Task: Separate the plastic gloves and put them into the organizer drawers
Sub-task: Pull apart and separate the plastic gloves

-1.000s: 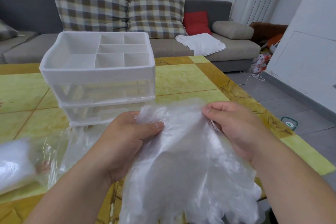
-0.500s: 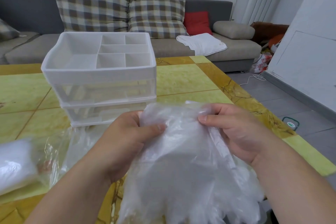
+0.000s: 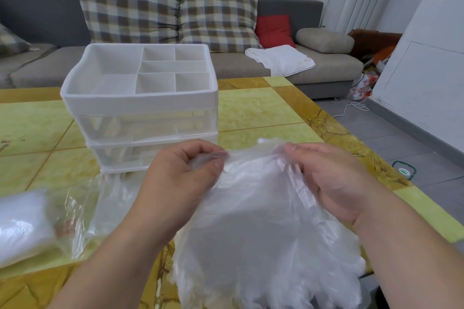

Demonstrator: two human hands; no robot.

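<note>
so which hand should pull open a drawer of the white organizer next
Left, probably: the left hand sits directly before the white plastic drawer organizer, while the right hand is off to its side, pinching the clear plastic gloves.

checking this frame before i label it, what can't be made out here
Head view, the only one:
- Number of plastic gloves: the clear layers overlap in one bunch.
- Glove tips: cut off by the bottom edge.
- Organizer lower drawer front: partly hidden behind the left hand.
- Right hand fingertips: veiled by film.
- White bag: cut off at the left edge.
</note>
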